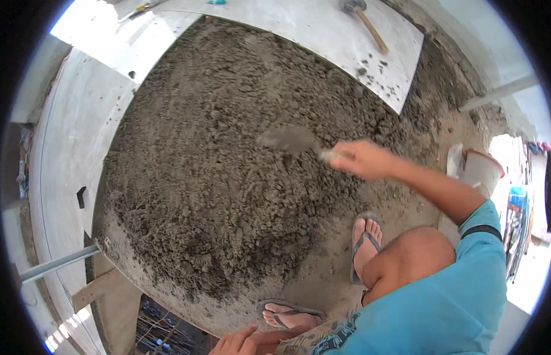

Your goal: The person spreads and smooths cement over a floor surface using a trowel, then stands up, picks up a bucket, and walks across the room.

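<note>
My right hand [361, 158] grips the handle of a trowel [287, 140]; its blade is over the damp, crumbly mortar bed [210, 154] spread on the floor, and hand and blade are slightly blurred. My left hand [234, 343] is low at the bottom edge, by my leg, with its fingers loosely bent and apart and nothing visible in them; part of it is cut off.
Pale tiles [329, 23] border the bed behind and on the left; a mallet [370, 26] lies on them. A bucket [481, 171] stands at right by a wall. At lower left are a metal bar [59, 264] and an opening [163, 328]. My sandalled feet are below.
</note>
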Tool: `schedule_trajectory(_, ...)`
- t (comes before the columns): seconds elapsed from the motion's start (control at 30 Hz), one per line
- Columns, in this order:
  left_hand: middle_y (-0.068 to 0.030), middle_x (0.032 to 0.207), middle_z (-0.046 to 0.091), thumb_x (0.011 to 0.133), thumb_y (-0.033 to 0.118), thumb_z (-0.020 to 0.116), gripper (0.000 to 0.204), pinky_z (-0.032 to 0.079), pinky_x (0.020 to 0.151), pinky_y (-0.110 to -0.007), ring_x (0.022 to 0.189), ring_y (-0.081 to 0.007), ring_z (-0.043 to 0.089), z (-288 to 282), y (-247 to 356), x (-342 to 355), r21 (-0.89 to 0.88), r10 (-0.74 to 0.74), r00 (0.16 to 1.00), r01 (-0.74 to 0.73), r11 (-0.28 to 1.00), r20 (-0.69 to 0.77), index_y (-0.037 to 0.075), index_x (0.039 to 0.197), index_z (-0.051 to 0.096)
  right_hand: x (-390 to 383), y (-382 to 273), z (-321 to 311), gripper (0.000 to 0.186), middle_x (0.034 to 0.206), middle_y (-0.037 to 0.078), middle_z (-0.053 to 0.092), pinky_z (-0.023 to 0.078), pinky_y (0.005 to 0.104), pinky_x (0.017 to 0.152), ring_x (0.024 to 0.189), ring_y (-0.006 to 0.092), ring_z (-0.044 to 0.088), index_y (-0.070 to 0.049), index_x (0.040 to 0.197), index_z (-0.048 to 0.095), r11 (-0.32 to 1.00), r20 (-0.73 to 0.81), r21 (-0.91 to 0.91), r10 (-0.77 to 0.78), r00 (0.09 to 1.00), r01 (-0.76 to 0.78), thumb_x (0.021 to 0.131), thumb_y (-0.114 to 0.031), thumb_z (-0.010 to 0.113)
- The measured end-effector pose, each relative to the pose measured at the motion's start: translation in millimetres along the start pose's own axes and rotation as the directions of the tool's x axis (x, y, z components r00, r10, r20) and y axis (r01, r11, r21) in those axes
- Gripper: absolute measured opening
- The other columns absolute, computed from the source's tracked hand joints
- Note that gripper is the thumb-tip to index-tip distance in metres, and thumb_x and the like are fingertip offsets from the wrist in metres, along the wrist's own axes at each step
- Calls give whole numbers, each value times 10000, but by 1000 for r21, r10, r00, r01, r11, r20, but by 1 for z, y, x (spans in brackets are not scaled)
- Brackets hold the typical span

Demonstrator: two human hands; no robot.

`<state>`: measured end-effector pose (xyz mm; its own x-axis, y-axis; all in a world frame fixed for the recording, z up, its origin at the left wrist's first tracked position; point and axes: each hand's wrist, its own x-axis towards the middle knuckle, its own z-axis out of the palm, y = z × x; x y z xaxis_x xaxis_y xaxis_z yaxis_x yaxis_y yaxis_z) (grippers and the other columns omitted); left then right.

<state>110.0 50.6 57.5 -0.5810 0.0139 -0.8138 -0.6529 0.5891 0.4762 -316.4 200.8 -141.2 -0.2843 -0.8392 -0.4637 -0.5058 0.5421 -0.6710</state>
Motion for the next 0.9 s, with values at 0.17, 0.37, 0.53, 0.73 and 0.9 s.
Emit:
schedule_trajectory(0.17,-191,1403,436,961,320,549,496,353,1044,-495,1235,-406,442,7,-5,-5,-57,29,998,-32,998,-50,59,1369,444,-20,-15,63,433,949,169,657,517,486,720,854,378,644,-111,1082,549,912,111,-406,-10,994,54,958,-510,436)
schedule_trajectory(0.37,-201,1402,441,975,333,524,501,343,1059,-486,1247,-398,443,22,2,-28,-53,17,993,-23,998,-115,43,1374,435,-9,24,44,420,796,207,646,489,516,659,755,417,632,-80,1066,546,924,-251,-342,84,964,-169,954,-477,466)
schedule_trajectory(0.53,-197,1388,459,976,325,521,498,354,1057,-471,1257,-394,441,25,8,-37,-66,-43,989,34,997,-140,42,1376,435,-5,44,12,484,826,226,659,503,515,698,797,423,642,-41,1067,562,946,-411,-156,200,890,-284,948,-499,457)
schedule_trajectory(0.73,-200,1355,480,967,289,541,480,364,1049,-458,1232,-393,462,33,8,-41,-34,9,980,-16,999,-199,36,1363,445,16,80,-48,508,859,250,663,501,518,699,800,392,662,11,1035,565,964,-583,-2,214,784,-264,959,-475,441)
schedule_trajectory(0.9,-206,1331,491,961,258,553,462,380,1032,-449,1208,-398,477,35,12,-43,-41,-21,976,12,999,-218,30,1351,456,50,64,2,382,876,265,661,523,515,717,799,409,658,44,1057,541,891,-518,-288,163,839,-351,960,-320,474)
